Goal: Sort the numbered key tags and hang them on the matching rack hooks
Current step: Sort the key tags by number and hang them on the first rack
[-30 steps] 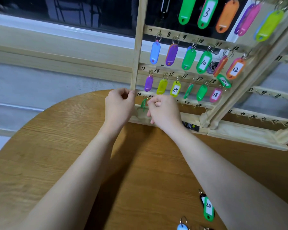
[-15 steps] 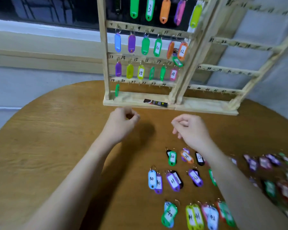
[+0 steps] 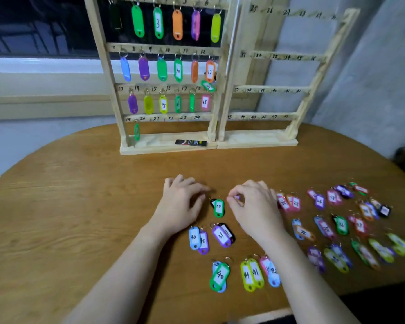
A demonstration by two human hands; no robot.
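Observation:
The wooden rack [image 3: 220,66] stands at the back of the table. Its left panel carries coloured tags on hooks 1 to 18, and a green tag [image 3: 136,132] hangs on hook 19. The hooks of the right panel [image 3: 278,57], numbered from 25, are bare. A green tag marked 20 [image 3: 218,208] lies on the table between my hands. My left hand [image 3: 180,204] rests beside it, fingertips near its ring, holding nothing. My right hand [image 3: 255,206] has curled fingers that pinch a small purple tag [image 3: 236,198], mostly hidden.
Several loose tags lie on the round wooden table [image 3: 80,218]: pairs marked 30 [image 3: 194,237], 31 [image 3: 221,236], 40 [image 3: 219,275] and 41 [image 3: 253,274] near me, more spread to the right [image 3: 341,225]. A small black packet [image 3: 190,143] lies on the rack base.
Both hands came back from the rack's bottom left, where the green tag now hangs on hook 19, down to the loose tags. My view tilted down and pulled away.

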